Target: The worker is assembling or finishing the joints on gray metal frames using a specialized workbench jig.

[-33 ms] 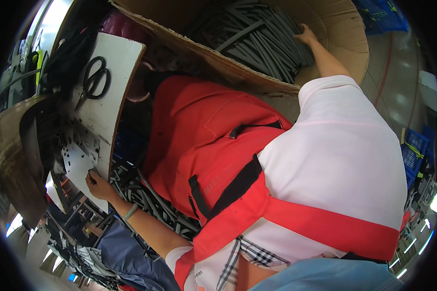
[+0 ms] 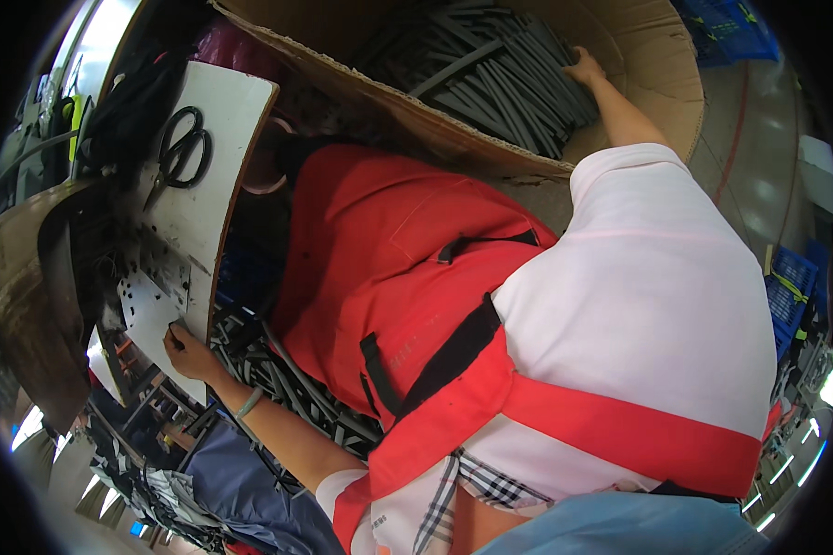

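Note:
My right hand [image 2: 583, 68] reaches into a large cardboard box [image 2: 652, 83], at the right edge of a pile of long dark grey strips [image 2: 518, 88]. Its thumb and fingers are apart, and nothing shows between them. On the left, my left hand [image 2: 189, 355] rests at the near end of a white tabletop [image 2: 220, 120], its fingers curled together. Whatever they may hold is too small or hidden to make out. Black-handled scissors [image 2: 183, 153] lie farther up that tabletop. Small black bits [image 2: 153, 291] are scattered between the scissors and my left hand.
More grey strips [image 2: 287, 388] lie below the tabletop, beside my red apron [image 2: 379, 222]. A dark curved machine part [image 2: 60, 268] stands at the left of the tabletop. Blue plastic crates [image 2: 791, 291] stand at the right, and another blue crate [image 2: 731, 32] sits beyond the box.

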The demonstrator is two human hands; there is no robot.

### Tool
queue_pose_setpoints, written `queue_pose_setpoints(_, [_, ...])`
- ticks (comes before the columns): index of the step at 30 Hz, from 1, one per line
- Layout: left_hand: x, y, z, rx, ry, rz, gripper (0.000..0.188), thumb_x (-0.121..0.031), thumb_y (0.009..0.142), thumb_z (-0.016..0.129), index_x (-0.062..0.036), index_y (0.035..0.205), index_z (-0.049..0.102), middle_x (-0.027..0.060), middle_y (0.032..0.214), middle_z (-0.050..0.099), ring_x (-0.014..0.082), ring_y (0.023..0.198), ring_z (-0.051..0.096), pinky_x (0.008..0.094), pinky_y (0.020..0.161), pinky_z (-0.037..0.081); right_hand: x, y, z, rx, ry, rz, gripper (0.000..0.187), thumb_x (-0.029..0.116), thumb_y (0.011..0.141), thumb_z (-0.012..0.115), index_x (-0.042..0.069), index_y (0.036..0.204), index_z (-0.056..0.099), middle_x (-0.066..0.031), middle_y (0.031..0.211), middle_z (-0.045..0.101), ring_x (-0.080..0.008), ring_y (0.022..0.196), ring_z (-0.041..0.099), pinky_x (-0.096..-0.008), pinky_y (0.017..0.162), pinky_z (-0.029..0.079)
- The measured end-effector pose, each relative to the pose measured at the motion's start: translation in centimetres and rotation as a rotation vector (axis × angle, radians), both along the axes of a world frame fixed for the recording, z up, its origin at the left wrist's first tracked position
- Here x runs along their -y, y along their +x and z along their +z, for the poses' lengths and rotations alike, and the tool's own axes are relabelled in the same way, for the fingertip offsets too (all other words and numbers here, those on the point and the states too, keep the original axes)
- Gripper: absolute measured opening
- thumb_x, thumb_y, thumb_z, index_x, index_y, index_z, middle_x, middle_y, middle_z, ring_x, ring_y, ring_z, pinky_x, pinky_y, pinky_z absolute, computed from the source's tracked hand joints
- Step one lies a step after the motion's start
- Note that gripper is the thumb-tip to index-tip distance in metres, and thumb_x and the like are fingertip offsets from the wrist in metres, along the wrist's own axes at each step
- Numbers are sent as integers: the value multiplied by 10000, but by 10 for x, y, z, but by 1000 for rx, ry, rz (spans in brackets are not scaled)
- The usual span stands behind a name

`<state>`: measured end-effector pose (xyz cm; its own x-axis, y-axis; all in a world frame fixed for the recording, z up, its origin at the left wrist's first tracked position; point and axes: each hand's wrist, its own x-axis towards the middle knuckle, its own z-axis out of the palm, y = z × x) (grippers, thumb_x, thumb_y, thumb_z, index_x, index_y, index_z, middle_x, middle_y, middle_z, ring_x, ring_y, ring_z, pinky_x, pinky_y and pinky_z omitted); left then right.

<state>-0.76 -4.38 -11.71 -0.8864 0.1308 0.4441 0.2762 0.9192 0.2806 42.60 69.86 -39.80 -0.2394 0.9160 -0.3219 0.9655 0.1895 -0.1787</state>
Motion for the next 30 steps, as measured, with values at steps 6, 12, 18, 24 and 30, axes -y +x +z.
queue_pose_setpoints(6, [-10, -4, -6, -7, 0, -2, 398, -402, 950, 572, -54, 1095, 701, 151, 1050, 700, 318, 938, 666, 426, 794, 516, 4, -21, -11, -102, -132, 185, 600, 272, 818, 688, 166, 1381, 509, -129, 1345, 575, -316, 1257, 528, -432, 1044, 420])
queue_pose_setpoints(12, [0, -1, 0, -12, -36, 34, 423, -422, 955, 558, -52, 1108, 698, 152, 1076, 693, 336, 965, 657, 437, 811, 512, 84, -96, -19, -35, -245, 518, 433, 180, 822, 637, 105, 1247, 610, -145, 1268, 616, -316, 1184, 576, -409, 984, 467])
queue_pose_setpoints(18, [-14, 14, 16, 119, 176, 18, 335, -317, 944, 621, -16, 1062, 708, 124, 1001, 717, 245, 885, 664, 366, 791, 510, 135, -157, 19, -374, -305, 664, 319, 168, 824, 667, 76, 1129, 658, -119, 1039, 697, -273, 976, 662, -382, 859, 514])
queue_pose_setpoints(24, [-122, 128, 60, 164, 366, -355, 125, -83, 893, 688, 27, 950, 701, 85, 860, 677, 156, 754, 613, 267, 725, 490, 171, -216, 245, -1167, -149, 565, 147, 136, 874, 672, 18, 958, 647, -24, 762, 602, -123, 685, 567, -282, 631, 485])
queue_pose_setpoints(30, [-216, 209, 87, 127, 442, -964, 125, 37, 808, 711, 51, 930, 689, 113, 859, 670, 199, 781, 619, 264, 694, 478, 333, -193, 328, -1004, -905, 1346, 252, 64, 861, 614, 44, 1111, 632, -116, 1005, 661, -226, 947, 633, -334, 839, 512])
